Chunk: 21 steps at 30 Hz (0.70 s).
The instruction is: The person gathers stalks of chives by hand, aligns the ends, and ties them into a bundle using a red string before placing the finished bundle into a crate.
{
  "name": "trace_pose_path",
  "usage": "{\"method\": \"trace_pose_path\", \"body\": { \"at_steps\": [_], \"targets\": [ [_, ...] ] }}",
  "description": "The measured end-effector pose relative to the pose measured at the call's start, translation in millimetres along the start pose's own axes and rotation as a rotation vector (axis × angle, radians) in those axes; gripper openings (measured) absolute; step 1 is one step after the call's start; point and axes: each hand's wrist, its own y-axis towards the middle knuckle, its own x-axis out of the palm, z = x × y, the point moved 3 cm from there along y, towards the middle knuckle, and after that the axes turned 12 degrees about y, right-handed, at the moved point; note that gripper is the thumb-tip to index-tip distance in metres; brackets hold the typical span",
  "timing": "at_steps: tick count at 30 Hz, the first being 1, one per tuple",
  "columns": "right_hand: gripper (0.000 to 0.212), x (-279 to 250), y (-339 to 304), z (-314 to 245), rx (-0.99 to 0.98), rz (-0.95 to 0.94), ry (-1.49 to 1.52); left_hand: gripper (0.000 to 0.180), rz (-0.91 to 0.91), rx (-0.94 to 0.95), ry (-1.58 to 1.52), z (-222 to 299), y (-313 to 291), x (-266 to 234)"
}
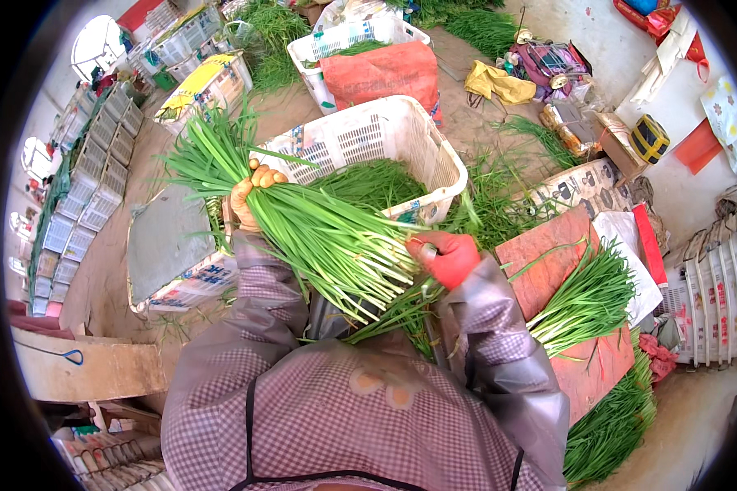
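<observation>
The left hand [252,195] clasps a bunch of garlic chives [323,229], fingers wrapped round its leafy part, while its pale stem ends fan toward the right hand [452,259]. The right fingers curl beside those ends; whether they pinch any stems I cannot tell. The bunch seems gathered and roughly aligned, but its ends look uneven and no tie shows on it. Much appears left: a loose pile [590,299] lies on a red board [598,389] to the right of the right fingers, and more greens [368,182] sit in a white crate [348,137] just beyond both hands.
</observation>
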Motion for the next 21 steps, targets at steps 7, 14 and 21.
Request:
{"method": "trace_pose_path", "body": {
  "at_steps": [7, 14, 21],
  "targets": [
    [0.016, -45.2, -5.4, -37.2, -0.126, -0.179, 1.219, 0.035, 0.110, 0.032, 0.072, 1.4, -6.3, -7.1],
    [0.053, -10.8, -18.6, 33.6, 0.311, 0.057, 0.269, 0.029, 0.228, 0.069, 0.126, -12.4, -9.7, -18.7],
    [0.021, -98.5, -27.1, 34.9, 0.191, 0.127, 0.967, 0.021, 0.463, 0.080, 0.177, -10.0, -8.2, -28.5]
  ]
}}
